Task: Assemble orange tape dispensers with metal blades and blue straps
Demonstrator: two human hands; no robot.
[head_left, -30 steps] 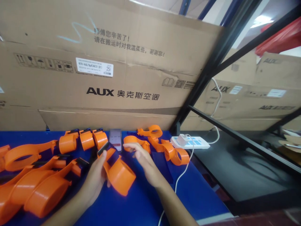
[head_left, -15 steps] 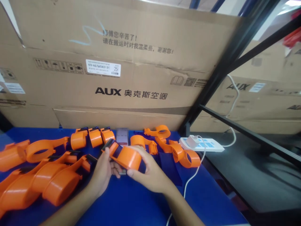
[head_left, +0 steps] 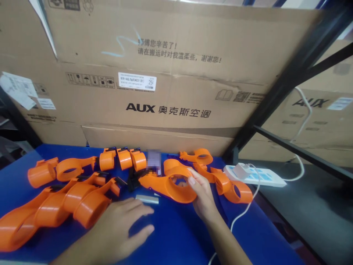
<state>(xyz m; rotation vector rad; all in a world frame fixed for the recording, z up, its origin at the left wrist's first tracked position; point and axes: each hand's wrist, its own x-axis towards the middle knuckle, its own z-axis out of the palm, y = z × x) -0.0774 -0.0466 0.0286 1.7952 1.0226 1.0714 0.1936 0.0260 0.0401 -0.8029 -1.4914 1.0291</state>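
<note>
My right hand (head_left: pixel 203 193) grips an orange plastic tape dispenser (head_left: pixel 182 193) by its round ring, thumb on the near side. Its ring opening faces up towards me and its narrow end points left, by some black pieces (head_left: pixel 135 179). My left hand (head_left: pixel 121 224) is below and to the left, thumb and fingers apart, with nothing in it. Just beyond its fingertips lies a small silvery metal strip (head_left: pixel 147 199). Several more orange tape dispensers with dark ends, such as this one (head_left: pixel 91 211), lie to the left of my left hand.
Other orange dispensers (head_left: pixel 239 191) lie at the right and along the back of the blue table (head_left: pixel 171 235). A white power strip (head_left: pixel 256 175) with a cable sits at the right edge. A large cardboard box (head_left: pixel 165 88) stands behind, beside a black metal frame (head_left: pixel 264 99).
My left hand has let go of the dispenser and drawn back towards me. In my right hand the dispenser has turned, its ring now facing up. The view has swung left.
</note>
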